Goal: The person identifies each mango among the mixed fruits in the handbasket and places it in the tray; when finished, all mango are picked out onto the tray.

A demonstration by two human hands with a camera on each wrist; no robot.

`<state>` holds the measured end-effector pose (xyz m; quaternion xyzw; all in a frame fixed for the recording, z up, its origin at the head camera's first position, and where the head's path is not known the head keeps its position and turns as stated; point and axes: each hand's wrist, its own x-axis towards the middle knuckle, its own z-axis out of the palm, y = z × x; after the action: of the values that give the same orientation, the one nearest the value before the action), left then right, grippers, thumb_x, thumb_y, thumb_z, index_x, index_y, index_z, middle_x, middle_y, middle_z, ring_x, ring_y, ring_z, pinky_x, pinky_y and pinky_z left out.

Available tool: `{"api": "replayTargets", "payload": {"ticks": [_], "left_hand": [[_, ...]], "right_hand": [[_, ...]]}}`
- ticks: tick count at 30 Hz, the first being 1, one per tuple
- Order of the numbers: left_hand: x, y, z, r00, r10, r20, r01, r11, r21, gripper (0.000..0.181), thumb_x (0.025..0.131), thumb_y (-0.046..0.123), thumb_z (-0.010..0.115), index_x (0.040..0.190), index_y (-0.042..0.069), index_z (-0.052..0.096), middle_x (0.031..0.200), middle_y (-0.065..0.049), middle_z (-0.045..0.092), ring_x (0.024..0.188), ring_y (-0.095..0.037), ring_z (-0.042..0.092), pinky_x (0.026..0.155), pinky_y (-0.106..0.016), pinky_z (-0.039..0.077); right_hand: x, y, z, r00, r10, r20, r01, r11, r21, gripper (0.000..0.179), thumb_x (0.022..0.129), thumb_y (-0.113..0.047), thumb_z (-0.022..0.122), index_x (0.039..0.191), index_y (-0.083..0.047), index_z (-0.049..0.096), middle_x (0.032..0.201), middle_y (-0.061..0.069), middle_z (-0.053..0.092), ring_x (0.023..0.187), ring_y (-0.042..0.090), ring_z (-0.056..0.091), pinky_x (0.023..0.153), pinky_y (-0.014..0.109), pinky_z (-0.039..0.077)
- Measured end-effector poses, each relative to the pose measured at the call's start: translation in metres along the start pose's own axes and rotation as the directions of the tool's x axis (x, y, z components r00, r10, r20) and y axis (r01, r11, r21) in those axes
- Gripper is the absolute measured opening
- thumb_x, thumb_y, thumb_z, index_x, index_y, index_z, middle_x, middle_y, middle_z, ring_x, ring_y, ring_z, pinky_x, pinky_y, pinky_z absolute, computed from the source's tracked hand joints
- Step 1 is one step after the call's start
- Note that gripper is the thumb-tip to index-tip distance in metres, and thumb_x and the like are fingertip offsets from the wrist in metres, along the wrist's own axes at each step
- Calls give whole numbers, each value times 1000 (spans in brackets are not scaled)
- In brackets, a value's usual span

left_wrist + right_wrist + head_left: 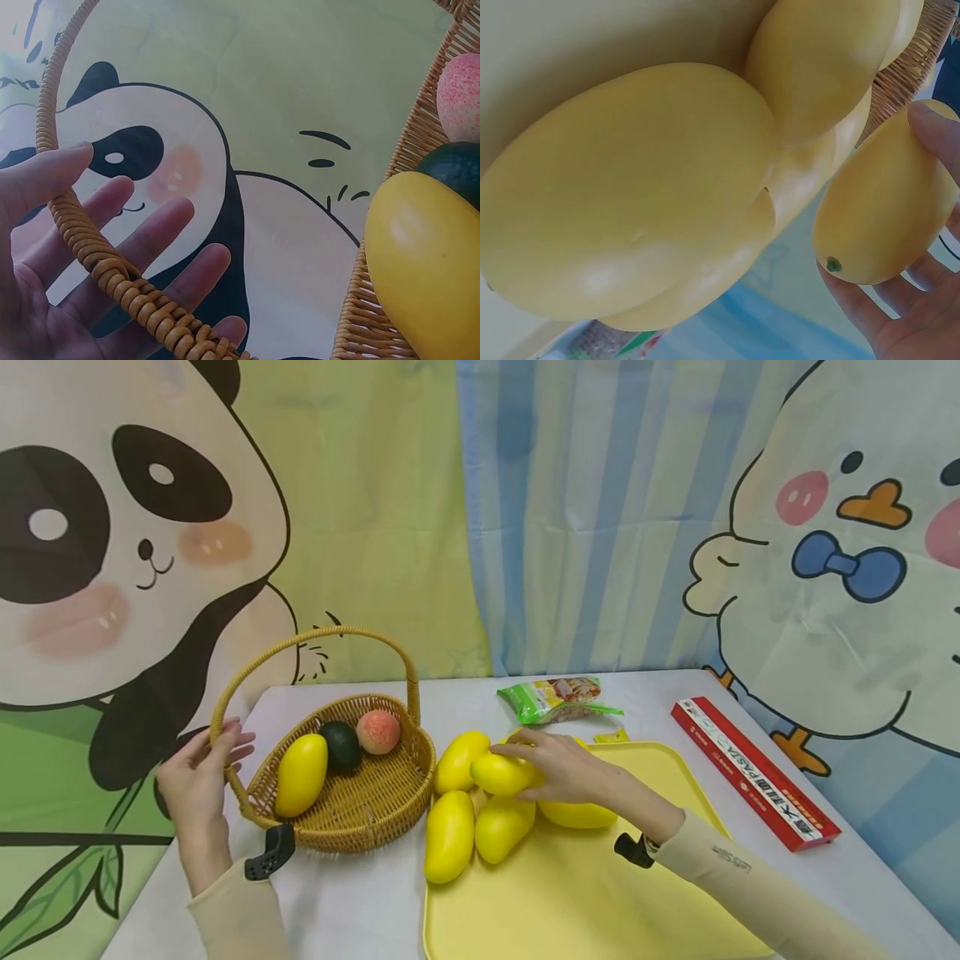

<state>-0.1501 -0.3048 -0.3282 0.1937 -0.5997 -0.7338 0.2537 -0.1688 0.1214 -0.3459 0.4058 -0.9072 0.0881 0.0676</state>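
My left hand (197, 777) is at the left side of the wicker basket's handle (337, 632), its fingers spread and fairly straight behind the cane, as the left wrist view shows. In the basket (367, 814) lie a yellow mango (302, 775), a dark green avocado (340, 747) and a pink peach (378, 732). Between thumb and fingers, my right hand (566, 768) holds another mango (885, 202) above a pile at the yellow tray's (570, 893) far left corner. Several mangoes lie there, one of them (450, 837) along the tray's left edge.
Behind the tray lies a green snack packet (555, 700), with a small yellow sachet (611, 737) in front of it. A long red pasta box (753, 772) is on the white table at the right. A cartoon-printed curtain (585, 527) hangs behind.
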Motion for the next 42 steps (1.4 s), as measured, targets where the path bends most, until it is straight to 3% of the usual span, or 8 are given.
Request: {"api": "replayTargets", "payload": {"ticks": [8,19,42], "left_hand": [[0,-1,1,1000,7,0,-7,1000,10,36,81,31,77,110,11,73,73,10,72,65,-6,69,67,-16,47],[0,0,0,1000,0,3,0,1000,9,37,80,33,76,110,11,73,75,9,73,66,-6,69,67,-15,47],[0,-1,-1,1000,3,-1,-3,1000,13,39,80,34,77,111,11,73,74,10,72,65,-6,69,67,-15,47]], "right_hand": [[-11,7,2,1000,21,-12,-21,999,-27,64,78,-35,79,136,-20,54,124,8,57,98,22,62,75,37,52],[-24,16,-2,999,41,-33,-40,999,14,65,77,-30,81,135,-18,55,127,11,56,106,29,60,87,47,50],[-50,34,-12,993,107,-50,-107,994,-12,68,75,-29,83,135,-14,55,123,12,58,99,28,61,77,42,53]]}}
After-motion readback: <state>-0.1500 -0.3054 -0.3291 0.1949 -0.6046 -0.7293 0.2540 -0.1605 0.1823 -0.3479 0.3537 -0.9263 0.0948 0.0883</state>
